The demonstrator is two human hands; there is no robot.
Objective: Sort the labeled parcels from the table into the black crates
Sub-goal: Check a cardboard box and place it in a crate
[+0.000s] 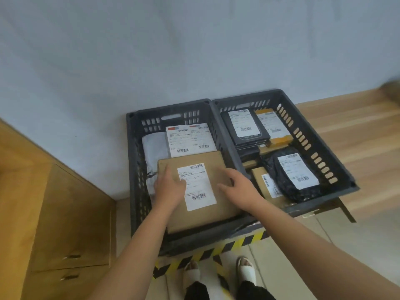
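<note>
Two black crates stand side by side on the floor against the wall. In the left crate (133, 161) a brown cardboard parcel (214, 204) with a white label lies on top of other parcels. My left hand (170, 187) rests flat on its left part, fingers straight. My right hand (238, 182) lies over its right edge with fingers spread and relaxed. Behind it sit a white labeled parcel (190, 139) and a grey bag (154, 146). The right crate (320, 146) holds a black box (246, 126), a yellow box (273, 126), a black bag (292, 176) and a brown box (268, 187).
A wooden cabinet (71, 224) with drawers stands at the left. Yellow-black hazard tape (216, 252) marks the floor in front of the crates, by my feet (218, 271). A wooden surface (357, 131) runs to the right of the crates.
</note>
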